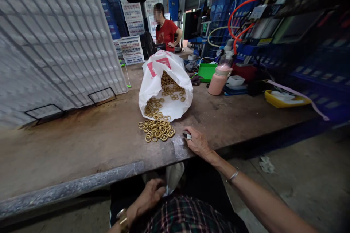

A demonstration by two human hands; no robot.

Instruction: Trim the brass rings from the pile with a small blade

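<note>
A heap of brass-coloured metal rings (160, 130) lies on the worktable in front of the mouth of a white plastic sack (179, 107). The sack lies on its side, and more rings show inside it. Just right of the heap, my right hand (197, 142) rests at the table edge with its fingers curled. A small dark-and-white piece (187, 135) shows at those fingers; its kind is unclear. Below the table edge, over my lap, my left hand (152, 193) is closed at the edge of a translucent plastic bag (175, 176). Its fingertips are partly hidden.
White ribbed trays (62, 43) stand upright on the table (109, 134) at left. Right of the sack are a pink bottle (218, 80), a green tray (207, 72) and a yellow tray (284, 100). A person in red (166, 32) is beyond the table, near stacked crates (132, 49).
</note>
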